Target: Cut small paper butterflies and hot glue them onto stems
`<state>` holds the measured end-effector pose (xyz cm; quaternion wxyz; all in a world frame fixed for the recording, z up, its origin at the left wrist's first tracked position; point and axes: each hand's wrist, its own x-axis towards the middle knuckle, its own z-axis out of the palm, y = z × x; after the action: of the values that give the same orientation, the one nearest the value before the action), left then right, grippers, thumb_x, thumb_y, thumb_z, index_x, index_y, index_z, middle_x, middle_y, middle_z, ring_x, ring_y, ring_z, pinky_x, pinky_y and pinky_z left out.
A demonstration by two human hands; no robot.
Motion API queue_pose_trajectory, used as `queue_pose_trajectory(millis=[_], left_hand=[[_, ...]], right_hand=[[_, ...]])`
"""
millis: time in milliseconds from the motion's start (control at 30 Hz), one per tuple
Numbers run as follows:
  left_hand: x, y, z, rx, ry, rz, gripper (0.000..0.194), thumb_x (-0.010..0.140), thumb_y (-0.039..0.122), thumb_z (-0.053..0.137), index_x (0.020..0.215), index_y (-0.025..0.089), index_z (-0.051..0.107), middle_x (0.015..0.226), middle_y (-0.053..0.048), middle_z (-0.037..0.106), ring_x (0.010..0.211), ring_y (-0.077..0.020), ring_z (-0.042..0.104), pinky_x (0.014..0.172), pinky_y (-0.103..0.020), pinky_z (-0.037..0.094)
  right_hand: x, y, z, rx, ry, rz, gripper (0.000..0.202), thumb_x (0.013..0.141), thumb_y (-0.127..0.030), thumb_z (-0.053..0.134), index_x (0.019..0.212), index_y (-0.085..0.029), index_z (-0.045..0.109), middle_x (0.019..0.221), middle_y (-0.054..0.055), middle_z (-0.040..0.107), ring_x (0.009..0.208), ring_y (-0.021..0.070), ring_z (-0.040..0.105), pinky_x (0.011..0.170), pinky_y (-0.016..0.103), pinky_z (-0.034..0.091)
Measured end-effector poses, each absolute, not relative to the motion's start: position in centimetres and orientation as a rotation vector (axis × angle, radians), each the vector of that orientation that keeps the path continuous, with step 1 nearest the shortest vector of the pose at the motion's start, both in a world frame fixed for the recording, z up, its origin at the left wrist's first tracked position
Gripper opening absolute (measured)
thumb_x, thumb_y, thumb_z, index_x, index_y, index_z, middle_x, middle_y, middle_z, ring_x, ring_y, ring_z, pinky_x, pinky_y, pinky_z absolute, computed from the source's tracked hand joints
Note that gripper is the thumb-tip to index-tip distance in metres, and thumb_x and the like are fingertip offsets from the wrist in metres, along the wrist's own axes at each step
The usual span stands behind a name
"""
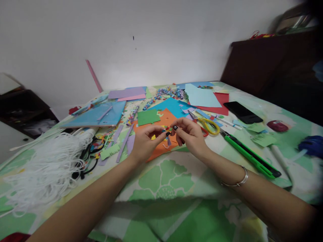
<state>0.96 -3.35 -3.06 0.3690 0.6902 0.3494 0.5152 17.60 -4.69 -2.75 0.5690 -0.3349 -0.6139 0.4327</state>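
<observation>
My left hand (148, 138) and my right hand (189, 135) meet over an orange paper sheet (158, 155). Thumb and fingers of both pinch a small multicoloured paper piece (167, 129), mostly covered by the fingertips. Below them shows a short purple paper bit (169, 141); whether it is joined to the held piece I cannot tell. A green paper rectangle (148, 117) lies just beyond my left hand. To the right of my right hand rest scissors (212, 125) with yellow and red handles and a green utility knife (248, 153).
White cord (47, 168) is heaped at the left, before a blue folder (94, 114). Rolled-paper pieces (165, 91) lie at the back among coloured sheets. A black phone (242, 112), a red mouse-like object (277, 125) and blue yarn (311, 146) sit at right.
</observation>
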Motion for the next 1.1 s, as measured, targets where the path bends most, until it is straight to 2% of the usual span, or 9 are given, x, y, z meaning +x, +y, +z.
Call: queue_pose_trajectory(millis=[467,667,900,1000,1100], left_hand=[[0.91,-3.16,-3.13,1.748,0.923,1.379,0.014,0.071,0.03,0.073,0.076,0.017,0.071,0.073,-0.002,0.069,0.064,-0.0127,0.062,0.064,-0.026,0.051],[0.96,-3.16,-3.09,1.725,0.941,1.388,0.016,0.07,0.031,0.074,0.075,0.016,0.071,0.071,-0.002,0.069,0.063,-0.0128,0.061,0.063,-0.026,0.051],[0.81,-3.0,-3.27,1.699,0.943,1.391,0.015,0.07,0.03,0.075,0.075,0.016,0.07,0.07,-0.002,0.068,0.063,-0.012,0.061,0.063,-0.026,0.051],[0.86,-2.99,-3.13,1.683,0.946,1.353,0.016,0.069,0.03,0.075,0.074,0.016,0.07,0.07,-0.002,0.068,0.064,-0.0121,0.062,0.063,-0.025,0.051],[0.96,-2.96,-2.95,1.646,0.938,1.309,0.018,0.068,0.032,0.076,0.073,0.016,0.068,0.071,-0.002,0.068,0.065,-0.0131,0.062,0.063,-0.026,0.051]], right_hand=[[17.55,-4.68,-2.65,-0.82,-1.417,1.062,0.014,0.081,-0.029,0.059,0.086,-0.017,0.055,0.065,-0.004,0.056,0.037,0.0032,0.046,0.034,0.019,0.032],[17.5,-4.58,-2.83,-0.819,-1.415,1.072,0.017,0.08,-0.032,0.06,0.085,-0.017,0.055,0.068,-0.004,0.057,0.036,0.0025,0.046,0.033,0.018,0.03],[17.47,-4.52,-2.96,-0.828,-1.468,1.064,0.013,0.08,-0.028,0.056,0.086,-0.017,0.055,0.074,-0.003,0.055,0.038,0.0022,0.045,0.035,0.02,0.031],[17.53,-4.44,-2.93,-0.884,-1.495,1.035,0.014,0.074,-0.021,0.058,0.087,-0.017,0.057,0.084,0.0,0.058,0.048,0.0046,0.051,0.044,0.022,0.039],[17.43,-4.24,-3.19,-0.961,-1.583,0.982,0.025,0.066,-0.015,0.061,0.09,-0.017,0.058,0.091,0.004,0.062,0.063,0.0101,0.057,0.055,0.025,0.044]])
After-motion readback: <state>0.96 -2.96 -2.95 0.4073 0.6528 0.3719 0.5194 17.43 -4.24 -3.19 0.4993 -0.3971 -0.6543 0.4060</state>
